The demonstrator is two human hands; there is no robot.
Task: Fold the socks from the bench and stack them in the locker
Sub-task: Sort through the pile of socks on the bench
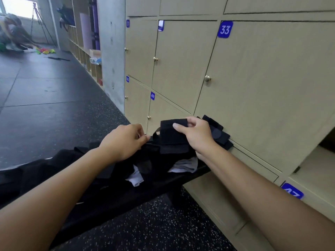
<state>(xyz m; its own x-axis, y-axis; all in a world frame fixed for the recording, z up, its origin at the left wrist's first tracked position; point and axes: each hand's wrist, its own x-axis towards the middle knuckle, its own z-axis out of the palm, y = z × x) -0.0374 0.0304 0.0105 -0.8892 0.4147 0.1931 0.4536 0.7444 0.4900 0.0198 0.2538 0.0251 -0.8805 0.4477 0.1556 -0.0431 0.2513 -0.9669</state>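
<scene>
1. The job looks only partly done. The right hand has its grip closed around a folded black sock, thumb on top, holding it just above the far end of the tabletop.
2. The left hand pinches a dark edge of cloth just beside that sock; from here I cannot tell whether it is the same sock or another.
3. A few folded dark pieces lie behind the right hand, close against the locker fronts. I'd guess those are finished socks waiting to be put away.
4. Still to fold: a loose heap on the tabletop, dark socks with pale grey ones showing through.
5. The open locker is off to the right, its door swung out. I can't see any socks inside it from this angle, so the stacking seems hardly begun.
6. Around: closed doors numbered 33 and 49, a speckled dark floor, open shelving down the room.
7. Nothing blocks the way to the locker, though the heap crowds the tabletop's end.
</scene>
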